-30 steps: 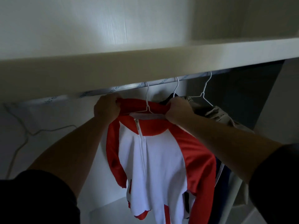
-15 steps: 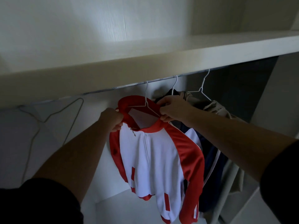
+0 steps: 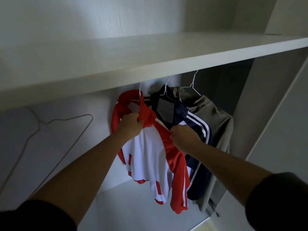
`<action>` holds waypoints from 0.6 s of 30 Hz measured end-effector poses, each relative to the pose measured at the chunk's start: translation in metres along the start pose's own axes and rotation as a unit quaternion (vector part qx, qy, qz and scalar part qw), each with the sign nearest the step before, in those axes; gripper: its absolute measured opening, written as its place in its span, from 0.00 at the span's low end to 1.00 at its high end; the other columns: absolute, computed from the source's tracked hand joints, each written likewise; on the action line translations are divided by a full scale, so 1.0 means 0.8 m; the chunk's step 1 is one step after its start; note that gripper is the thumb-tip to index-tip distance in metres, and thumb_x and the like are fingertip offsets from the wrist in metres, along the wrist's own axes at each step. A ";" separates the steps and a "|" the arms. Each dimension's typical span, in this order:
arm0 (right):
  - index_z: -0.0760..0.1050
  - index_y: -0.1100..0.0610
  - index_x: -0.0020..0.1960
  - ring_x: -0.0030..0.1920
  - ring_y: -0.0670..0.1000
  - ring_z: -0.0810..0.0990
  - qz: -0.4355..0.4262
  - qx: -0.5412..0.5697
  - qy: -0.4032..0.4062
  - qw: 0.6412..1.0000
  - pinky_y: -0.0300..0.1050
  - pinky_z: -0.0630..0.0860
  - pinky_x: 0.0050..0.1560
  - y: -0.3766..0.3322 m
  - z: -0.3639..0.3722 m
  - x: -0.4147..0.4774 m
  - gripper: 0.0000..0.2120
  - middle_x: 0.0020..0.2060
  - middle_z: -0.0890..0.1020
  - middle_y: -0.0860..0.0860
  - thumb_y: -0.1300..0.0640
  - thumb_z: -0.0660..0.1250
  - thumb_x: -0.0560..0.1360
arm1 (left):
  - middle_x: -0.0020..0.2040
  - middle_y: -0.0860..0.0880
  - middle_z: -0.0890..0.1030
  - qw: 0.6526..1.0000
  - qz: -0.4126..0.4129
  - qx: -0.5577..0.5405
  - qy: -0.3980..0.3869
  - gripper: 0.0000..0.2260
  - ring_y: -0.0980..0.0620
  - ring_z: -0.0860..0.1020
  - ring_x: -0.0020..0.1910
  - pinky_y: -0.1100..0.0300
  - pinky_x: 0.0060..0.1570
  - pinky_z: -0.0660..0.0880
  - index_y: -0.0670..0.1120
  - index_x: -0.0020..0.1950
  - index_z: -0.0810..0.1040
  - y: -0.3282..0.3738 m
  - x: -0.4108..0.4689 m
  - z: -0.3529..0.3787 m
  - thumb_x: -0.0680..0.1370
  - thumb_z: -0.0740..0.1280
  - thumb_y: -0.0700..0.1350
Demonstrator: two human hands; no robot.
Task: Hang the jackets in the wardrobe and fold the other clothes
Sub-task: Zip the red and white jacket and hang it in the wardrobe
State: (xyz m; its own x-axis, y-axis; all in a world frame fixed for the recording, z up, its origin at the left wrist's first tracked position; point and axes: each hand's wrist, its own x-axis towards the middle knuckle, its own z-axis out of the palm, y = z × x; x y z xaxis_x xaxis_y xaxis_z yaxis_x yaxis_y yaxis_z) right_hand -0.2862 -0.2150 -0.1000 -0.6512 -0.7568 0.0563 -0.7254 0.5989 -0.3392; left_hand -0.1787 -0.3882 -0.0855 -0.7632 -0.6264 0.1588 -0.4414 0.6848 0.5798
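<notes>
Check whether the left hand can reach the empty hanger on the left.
Probably yes: the hanger hangs alone off to the left, with nothing between it and the left hand. That hand grips the red jacket by the collar, though, so it must let go first.

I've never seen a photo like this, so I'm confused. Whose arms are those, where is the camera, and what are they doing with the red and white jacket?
There is no machine here. Those are a person's two arms, and the camera sits on that person's head, looking forward and down, so you see what they see. They are reaching into a wardrobe, under a white shelf. Three jackets hang there: a red and white jacket, a navy jacket with white stripes beside it, and a beige jacket at the far right. The left hand grips the red and white jacket near its collar. The right hand pinches its red shoulder. It looks as though they are straightening it so it hangs neatly.
</notes>
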 end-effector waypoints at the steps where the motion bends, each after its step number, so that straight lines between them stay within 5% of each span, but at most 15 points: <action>1: 0.76 0.59 0.47 0.49 0.58 0.79 0.008 0.000 0.008 1.000 0.46 0.73 0.45 -0.001 0.000 -0.004 0.08 0.45 0.81 0.56 0.56 0.62 0.78 | 0.39 0.40 0.78 1.000 -0.021 -0.010 -0.005 0.07 0.42 0.79 0.38 0.52 0.39 0.75 0.40 0.42 0.73 -0.002 -0.004 -0.003 0.79 0.60 0.41; 4: 0.78 0.58 0.49 0.49 0.57 0.79 0.023 -0.022 0.062 0.998 0.45 0.71 0.42 -0.008 -0.005 -0.013 0.06 0.45 0.81 0.55 0.57 0.64 0.78 | 0.38 0.48 0.74 0.993 0.032 0.052 0.104 0.02 0.49 0.74 0.34 0.59 0.30 0.69 0.42 0.46 0.73 0.002 -0.016 -0.007 0.78 0.63 0.40; 6: 0.77 0.57 0.51 0.49 0.57 0.80 0.005 -0.094 0.099 0.991 0.44 0.68 0.40 -0.009 -0.007 -0.015 0.05 0.45 0.81 0.54 0.59 0.63 0.78 | 0.50 0.47 0.75 0.968 0.128 0.122 0.180 0.08 0.48 0.75 0.40 0.59 0.31 0.72 0.43 0.54 0.74 0.016 -0.017 -0.008 0.76 0.66 0.39; 9: 0.79 0.54 0.45 0.39 0.53 0.80 -0.086 -0.248 0.181 0.948 0.41 0.67 0.31 -0.008 -0.016 -0.028 0.07 0.36 0.81 0.50 0.63 0.70 0.68 | 0.67 0.44 0.69 0.957 0.181 0.205 0.093 0.22 0.42 0.74 0.59 0.49 0.49 0.78 0.46 0.71 0.66 0.034 -0.004 -0.004 0.78 0.64 0.39; 11: 0.78 0.53 0.32 0.28 0.50 0.77 -0.168 -0.288 0.253 0.908 0.37 0.67 0.25 -0.005 -0.020 -0.033 0.11 0.26 0.77 0.48 0.62 0.77 0.55 | 0.65 0.43 0.72 0.962 0.156 0.224 0.035 0.21 0.42 0.72 0.62 0.48 0.56 0.75 0.45 0.73 0.64 0.039 0.005 0.000 0.80 0.62 0.43; 14: 0.77 0.53 0.31 0.25 0.49 0.75 -0.290 -0.277 0.253 0.880 0.36 0.66 0.24 -0.001 -0.013 -0.038 0.13 0.26 0.76 0.48 0.64 0.77 0.51 | 0.57 0.39 0.77 0.986 0.105 0.130 0.006 0.18 0.41 0.76 0.56 0.50 0.57 0.74 0.40 0.68 0.68 0.047 0.015 0.009 0.81 0.62 0.45; 16: 0.77 0.56 0.39 0.32 0.52 0.78 -0.225 -0.165 0.251 0.927 0.41 0.70 0.29 0.003 -0.005 -0.041 0.08 0.33 0.78 0.51 0.62 0.74 0.61 | 0.56 0.37 0.78 0.994 0.076 0.070 0.026 0.17 0.39 0.77 0.55 0.47 0.58 0.74 0.38 0.67 0.69 0.052 0.018 0.012 0.81 0.61 0.44; 18: 0.75 0.58 0.54 0.44 0.53 0.78 -0.041 0.012 0.195 0.980 0.45 0.74 0.41 0.012 -0.010 -0.037 0.09 0.45 0.78 0.52 0.56 0.65 0.75 | 0.51 0.37 0.79 0.996 0.073 0.035 0.046 0.15 0.38 0.78 0.53 0.45 0.58 0.73 0.36 0.64 0.71 0.053 0.020 0.012 0.80 0.62 0.42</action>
State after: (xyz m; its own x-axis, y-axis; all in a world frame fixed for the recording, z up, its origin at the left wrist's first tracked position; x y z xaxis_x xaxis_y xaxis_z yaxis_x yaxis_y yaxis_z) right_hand -0.2759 -0.1848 -0.0970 -0.6305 -0.6415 0.4370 -0.7761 0.5305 -0.3411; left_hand -0.2141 -0.3662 -0.0659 -0.7766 -0.5473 0.3120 -0.3631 0.7935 0.4883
